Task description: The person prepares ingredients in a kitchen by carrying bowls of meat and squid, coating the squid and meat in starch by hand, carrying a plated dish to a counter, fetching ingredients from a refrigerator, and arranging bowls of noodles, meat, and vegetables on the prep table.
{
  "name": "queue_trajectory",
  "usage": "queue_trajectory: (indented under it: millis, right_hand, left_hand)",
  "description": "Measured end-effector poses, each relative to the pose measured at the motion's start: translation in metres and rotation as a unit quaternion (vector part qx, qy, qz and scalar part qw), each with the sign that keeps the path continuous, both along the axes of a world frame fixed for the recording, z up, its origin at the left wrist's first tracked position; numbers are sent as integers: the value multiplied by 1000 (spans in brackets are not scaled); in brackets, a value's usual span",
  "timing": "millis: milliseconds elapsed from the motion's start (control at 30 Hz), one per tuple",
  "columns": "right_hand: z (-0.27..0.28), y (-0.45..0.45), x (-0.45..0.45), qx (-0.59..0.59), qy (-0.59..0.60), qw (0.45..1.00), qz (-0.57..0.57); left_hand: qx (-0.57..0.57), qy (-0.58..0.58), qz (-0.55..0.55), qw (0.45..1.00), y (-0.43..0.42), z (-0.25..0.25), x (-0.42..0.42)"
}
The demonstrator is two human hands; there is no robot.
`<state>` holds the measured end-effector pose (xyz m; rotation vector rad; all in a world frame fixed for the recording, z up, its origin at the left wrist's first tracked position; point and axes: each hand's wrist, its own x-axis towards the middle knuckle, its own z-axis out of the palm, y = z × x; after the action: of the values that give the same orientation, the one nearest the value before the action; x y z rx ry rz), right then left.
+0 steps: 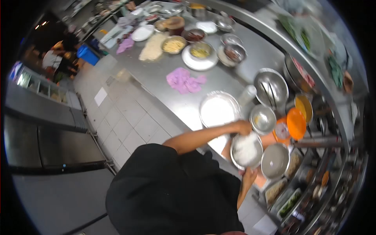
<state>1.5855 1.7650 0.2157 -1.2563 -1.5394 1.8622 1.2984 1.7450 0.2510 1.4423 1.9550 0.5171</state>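
ok, l hand (pixel 243 127) & r hand (pixel 249 174) at opp. sides of bowl (pixel 258 155) w/ white stuff (pixel 245 150); fingers blurry, can't tell if pinching

Two bare hands at a round steel bowl (pixel 246 152) with white contents.
Around it by the clock, the left hand (pixel 243 127) was at twelve, by the far rim, and the right hand (pixel 249 177) at six, against the near rim. A small steel bowl with a little yellow inside (pixel 263 122) sat at one, with a large steel bowl holding two thin dark sticks (pixel 280 84) beyond it; a deep steel container with a pale grey interior (pixel 275 162) stood just beside, at four, and a round white-filled pan (pixel 220 110) at eleven.
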Motion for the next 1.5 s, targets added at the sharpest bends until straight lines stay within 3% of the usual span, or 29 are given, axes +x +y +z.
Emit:
queue_trajectory:
  millis: [67,167,267,400,433,467,500,533,567,633,700,767,833,933,967,1033,1100,1233,1300,1367,1433,1467,1500]
  right_hand:
    - [-4,0,9,4,-6,1000,7]
    - [22,-4,4,-18,-6,999,31]
    - [94,-25,-28,-13,23,999,42]
    - [131,-18,-75,20,56,988,139]
    - [147,-22,-104,47,49,984,163]
    - [142,-17,-125,19,62,976,209]
    - [162,-31,-163,46,67,972,220]
    - [163,-32,-191,79,48,954,285]
    - [138,-31,-219,8,86,946,314]
    - [141,-56,-296,36,103,910,400]
    - [147,-84,-371,-34,75,875,477]
    - [136,-108,-443,-78,-18,826,558]
    - [129,-116,-520,-92,-38,745,659]
    - [78,-61,-668,1,0,822,570]
    - [129,-75,-700,179,-112,854,476]
    - [48,30,-804,35,9,944,327]
    - [32,70,-864,71,-46,991,106]
    - [4,105,-911,20,37,998,46]
    - [3,102,-928,-168,57,982,-68]
    - [-15,115,-939,-154,99,983,-25]
    - [-15,115,-938,-85,157,984,9]
    - [-10,107,-929,-34,174,984,-11]
    - [-14,120,-926,-82,262,961,37]
  left_hand:
    - [4,-30,70,997,-13,24,12]
    - [89,-70,-28,993,-43,57,10]
    - [159,-124,-25,979,-73,61,3]
    - [107,-248,203,941,-133,108,-33]
    - [227,-195,175,938,-150,77,-55]
    - [163,-377,263,873,-173,94,-70]
    - [119,-481,322,807,-197,104,-87]
    - [96,-497,328,798,-221,112,-106]
    - [114,-494,325,798,-241,115,-122]
    - [253,-642,321,649,-281,82,-151]
    - [298,-595,445,599,-321,72,-181]
    - [341,-555,500,571,-360,53,-212]
    - [367,-535,520,555,-392,32,-239]
    - [373,-482,601,517,-430,9,-280]
    - [368,-465,612,523,-442,-9,-292]
    - [359,-452,622,530,-452,-37,-311]
    - [347,-426,620,560,-461,-55,-327]
    - [314,-396,618,603,-456,-64,-346]
    - [217,-427,651,588,-452,-48,-352]
    - [221,-467,638,572,-449,-42,-360]
    - [276,-486,655,508,-443,-23,-362]
    - [288,-438,652,548,-449,-30,-363]
    - [269,-438,644,567,-458,-32,-362]
